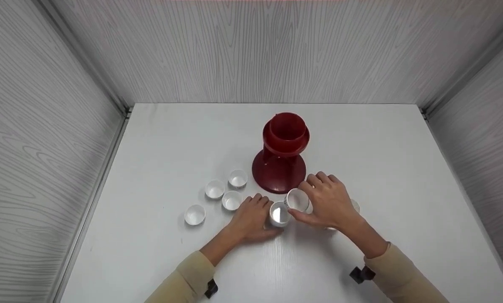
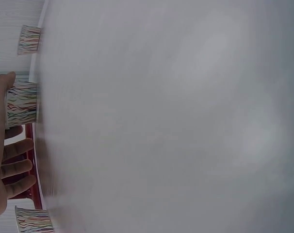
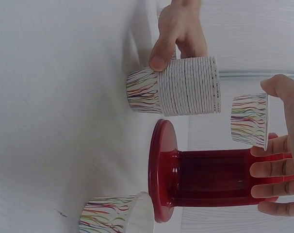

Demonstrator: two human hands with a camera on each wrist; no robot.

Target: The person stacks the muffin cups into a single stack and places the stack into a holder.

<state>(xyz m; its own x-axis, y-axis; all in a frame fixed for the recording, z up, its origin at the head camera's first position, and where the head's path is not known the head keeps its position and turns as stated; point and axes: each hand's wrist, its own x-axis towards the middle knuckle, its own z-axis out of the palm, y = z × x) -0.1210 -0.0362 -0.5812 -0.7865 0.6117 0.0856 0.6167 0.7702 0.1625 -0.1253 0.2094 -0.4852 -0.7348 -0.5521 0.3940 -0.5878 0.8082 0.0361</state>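
Note:
My left hand [image 1: 251, 216] holds a tall stack of nested paper cups [image 3: 188, 87] around its lower part, and the stack stands upright on the table. White with thin coloured wavy stripes, the cups show their striped side best in the right wrist view. Between thumb and fingers my right hand [image 1: 327, 200] pinches a single paper cup [image 3: 249, 119], held mouth up just to the right of the stack's top and apart from it. Behind both hands stands a red stand [image 1: 280, 168] with a round base and a ring-shaped top. The left wrist view shows only part of the left hand [image 2: 4, 150].
Several single paper cups [image 1: 195, 215] stand mouth up on the white table [image 1: 171, 143] left of the left hand. More cups [image 1: 355, 205] lie partly hidden behind the right hand and wrist. Grey wood-grain walls [image 1: 251, 54] enclose the table at the back and sides.

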